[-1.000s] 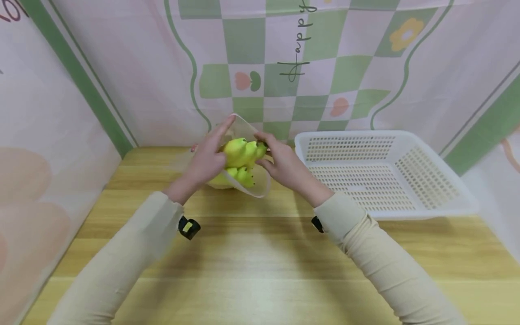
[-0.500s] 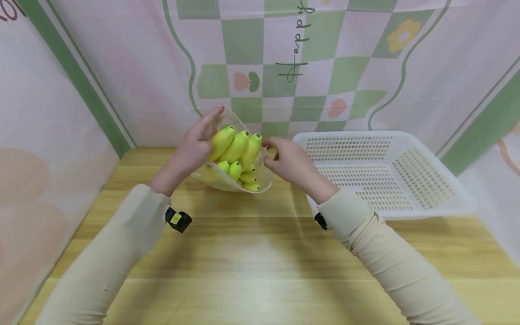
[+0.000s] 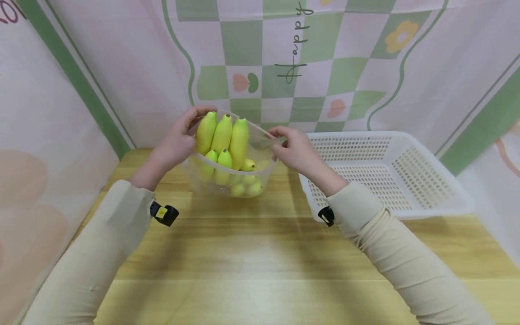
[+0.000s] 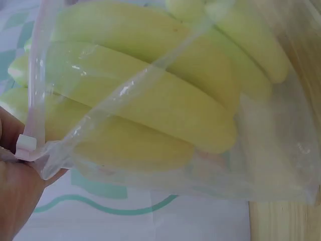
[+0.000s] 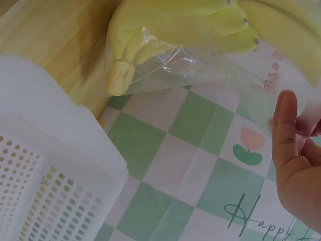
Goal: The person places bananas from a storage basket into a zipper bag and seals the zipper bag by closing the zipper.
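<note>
Your left hand (image 3: 168,146) pinches the left edge of the clear plastic zip bag (image 3: 233,171) by its white slider (image 4: 26,147), well left of the white perforated plastic basket (image 3: 430,212). Your right hand (image 3: 298,152) pinches the opposite edge between thumb and fingers, just left of the basket. Bag's mouth is spread; yellow-green curved bananas (image 3: 221,135) inside, upper ones rising past the front rim. Basket sits on light wood-grain table (image 3: 252,257).

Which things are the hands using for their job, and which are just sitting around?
Part of the job:
yellow-green bananas, inside the bag
clear bag, its edge held by both hands
left hand
right hand

Just around, it seems:
white basket, beside the bag, not held
wooden table
checked cloth behind
</note>
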Action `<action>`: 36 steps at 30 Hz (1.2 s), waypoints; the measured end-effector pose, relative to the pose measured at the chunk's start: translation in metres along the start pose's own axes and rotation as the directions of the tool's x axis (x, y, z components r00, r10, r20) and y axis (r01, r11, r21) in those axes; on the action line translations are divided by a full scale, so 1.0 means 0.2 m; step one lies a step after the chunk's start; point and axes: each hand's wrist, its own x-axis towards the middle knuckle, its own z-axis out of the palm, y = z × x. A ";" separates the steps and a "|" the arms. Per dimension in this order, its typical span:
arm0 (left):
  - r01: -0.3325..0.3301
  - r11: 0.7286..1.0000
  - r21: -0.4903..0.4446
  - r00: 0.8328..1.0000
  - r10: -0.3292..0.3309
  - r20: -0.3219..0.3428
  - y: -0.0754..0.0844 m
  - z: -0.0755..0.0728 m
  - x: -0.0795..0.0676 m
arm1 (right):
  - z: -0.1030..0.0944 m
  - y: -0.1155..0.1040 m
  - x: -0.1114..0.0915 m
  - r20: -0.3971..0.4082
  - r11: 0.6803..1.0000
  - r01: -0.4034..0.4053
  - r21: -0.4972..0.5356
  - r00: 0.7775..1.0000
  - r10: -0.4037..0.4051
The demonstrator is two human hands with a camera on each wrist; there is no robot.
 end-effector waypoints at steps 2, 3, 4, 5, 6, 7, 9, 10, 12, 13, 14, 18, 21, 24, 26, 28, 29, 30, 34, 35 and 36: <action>0.002 1.000 -0.014 1.000 -0.002 -0.024 0.00 -0.02 0.00 | -0.01 0.00 0.00 -0.004 1.000 0.005 0.019 1.000 -0.005; 0.004 1.000 -0.011 0.999 -0.004 -0.034 0.00 -0.02 -0.01 | -0.01 0.00 0.01 -0.005 0.999 0.009 0.034 1.000 -0.009; 0.008 1.000 0.004 0.999 -0.008 -0.044 -0.01 -0.03 -0.01 | -0.01 0.00 0.01 -0.005 0.999 0.014 0.046 1.000 -0.014; 0.017 1.000 0.026 0.998 -0.015 -0.053 -0.01 -0.03 -0.01 | -0.01 0.01 0.01 -0.006 0.998 0.018 0.054 1.000 -0.018; 0.031 0.998 0.048 0.998 -0.028 -0.061 -0.02 -0.04 -0.01 | -0.01 0.01 0.01 -0.006 0.998 0.021 0.060 1.000 -0.021; 0.046 0.997 0.067 0.997 -0.042 -0.067 -0.03 -0.04 -0.01 | -0.01 0.01 0.01 -0.008 0.998 0.026 0.063 1.000 -0.026; 0.072 0.992 0.106 0.995 -0.064 -0.077 -0.04 -0.05 -0.01 | -0.02 0.01 0.01 -0.014 0.997 0.031 0.064 0.999 -0.030; 0.087 0.988 0.128 0.994 -0.077 -0.081 -0.05 -0.05 -0.01 | -0.02 0.01 0.01 -0.015 0.997 0.033 0.064 0.999 -0.032; 0.117 0.979 0.165 0.991 -0.105 -0.082 -0.07 -0.05 -0.01 | -0.02 0.01 0.01 -0.017 0.997 0.038 0.067 0.999 -0.037; 0.129 0.976 0.178 0.990 -0.116 -0.080 -0.08 -0.05 -0.01 | -0.02 0.01 0.01 -0.017 0.996 0.040 0.074 0.999 -0.039; 0.134 0.973 0.189 0.990 -0.120 -0.080 -0.09 -0.05 -0.01 | -0.02 0.01 0.01 -0.013 0.995 0.042 0.089 0.999 -0.041; 0.158 0.972 0.175 0.987 -0.147 -0.070 -0.10 -0.04 -0.02 | -0.02 0.02 0.01 0.042 0.978 0.051 0.204 0.997 -0.060; 0.146 0.985 0.093 0.989 -0.143 -0.040 -0.11 -0.03 -0.03 | -0.02 0.02 0.01 0.094 0.958 0.053 0.283 0.992 -0.082; 0.134 0.990 0.047 0.990 -0.136 0.045 -0.13 -0.03 -0.05 | -0.01 0.02 0.01 0.105 0.960 0.044 0.277 0.992 -0.076; 0.122 0.992 0.042 0.986 -0.126 0.111 -0.15 -0.03 -0.05 | -0.01 0.02 0.02 0.093 0.971 0.025 0.238 0.994 -0.048; 0.117 0.992 0.056 0.977 -0.125 0.175 -0.17 -0.05 -0.06 | -0.01 0.03 0.02 0.076 0.980 -0.002 0.201 0.997 -0.013; 0.111 0.992 0.059 0.972 -0.121 0.201 -0.18 -0.06 -0.06 | -0.01 0.03 0.03 0.066 0.983 -0.015 0.183 0.998 0.003; 0.104 0.993 0.060 0.967 -0.115 0.227 -0.19 -0.06 -0.07 | -0.01 0.04 0.03 0.056 0.986 -0.025 0.162 0.998 0.016; 0.071 0.994 0.087 0.950 -0.094 0.296 -0.23 -0.07 -0.07 | -0.02 0.06 0.04 0.016 0.995 -0.030 0.091 0.999 0.029; 0.064 0.992 0.113 0.950 -0.095 0.298 -0.24 -0.06 -0.07 | -0.02 0.07 0.04 0.005 0.997 -0.029 0.074 1.000 0.028; 0.057 0.989 0.135 0.952 -0.095 0.292 -0.24 -0.05 -0.07 | -0.02 0.07 0.04 -0.006 0.998 -0.026 0.058 1.000 0.027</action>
